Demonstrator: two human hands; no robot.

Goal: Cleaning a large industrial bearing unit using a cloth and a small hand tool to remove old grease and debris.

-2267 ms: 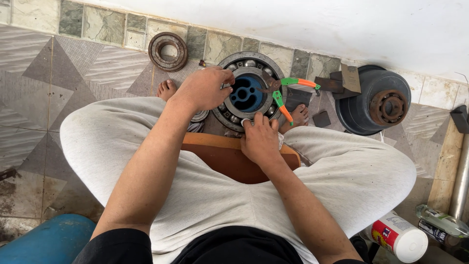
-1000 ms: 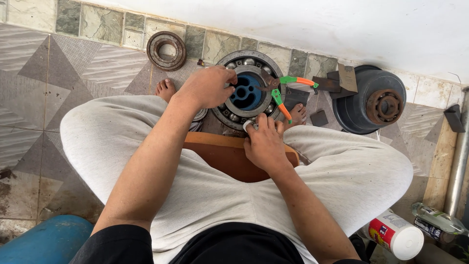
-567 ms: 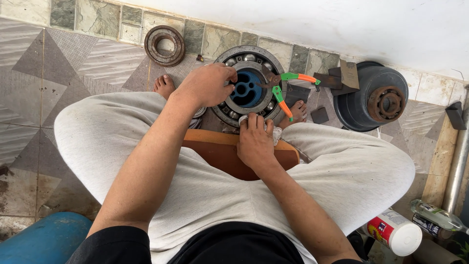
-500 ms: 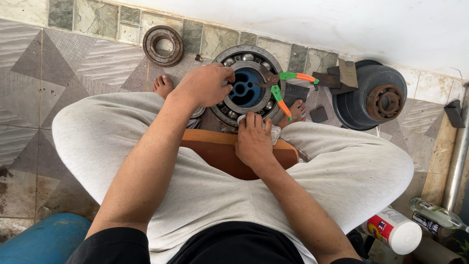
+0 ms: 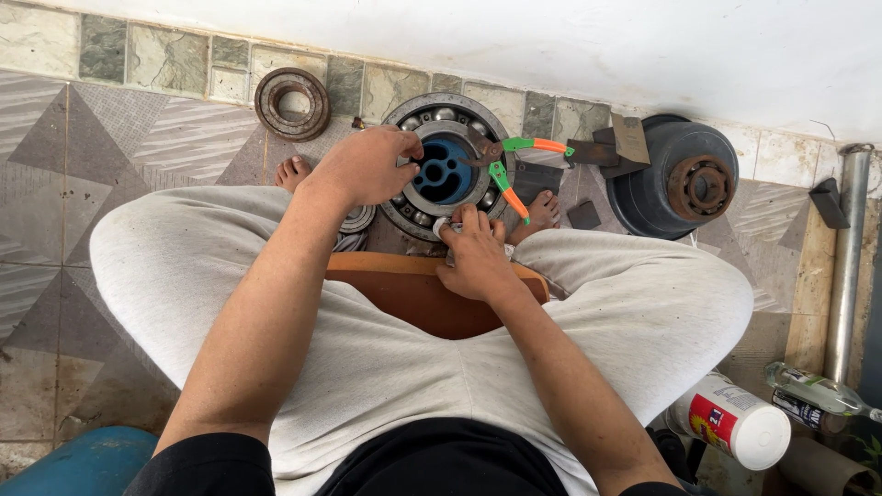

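Between the person's bare feet, at twelve o'clock from the knees, a large bearing (image 5: pixel 443 167) lay flat on the tiled floor. It looked worn: a dull grey outer ring, shiny steel balls showing round the top and lower right, and a blue core pierced with round holes. The left hand (image 5: pixel 366 165) rested on its nine o'clock rim, fingers curled down over the edge. The right hand (image 5: pixel 476 259) pressed at six o'clock, fingertips pinching a small pale piece there. Green-and-orange pliers (image 5: pixel 507 165) lay across the rim at three o'clock.
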